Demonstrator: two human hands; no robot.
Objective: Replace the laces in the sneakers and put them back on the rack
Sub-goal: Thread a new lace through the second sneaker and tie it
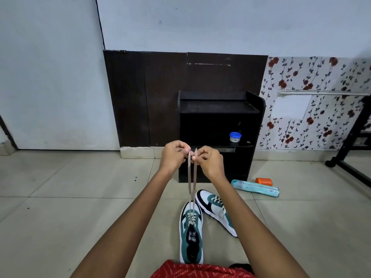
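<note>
**Fig. 1, head view.** Person seated on tiled floor, both arms stretched fwd. L hand (173, 155) and R hand (208, 160) sit close together, just apart. Each has its fingers curled and pinches 1 end of the beige lace (192, 177). The 2 strands run down, near-parallel and taut, to the upper eyelets of the near sneaker (190, 239). That sneaker stands upright on the floor, toe pointing away, heel next to a red garment (200, 270). The 2nd sneaker (217, 212) lies just beside it to the R, angled, w/ criss-crossed lacing visible. Both shoes are on the floor, well short of the black rack (220, 106) against the wall. 1 blue-lidded jar (235, 136) stands on the rack's shelf. A teal pouch (255, 188) and an orange item (263, 181) lie on the floor by its base.

**Stage (est.):** lacing of the near shoe looks about complete. Ends are being evened or tensioned before tying.

**Risks (est.):**
- A harder pull on 1 strand would leave unequal ends and a lopsided bow.
- Too much upward tension could lift or tip the unweighted shoe.
- A fingertip pinch this light could let an end slip, loosening the upper crossings.
</note>
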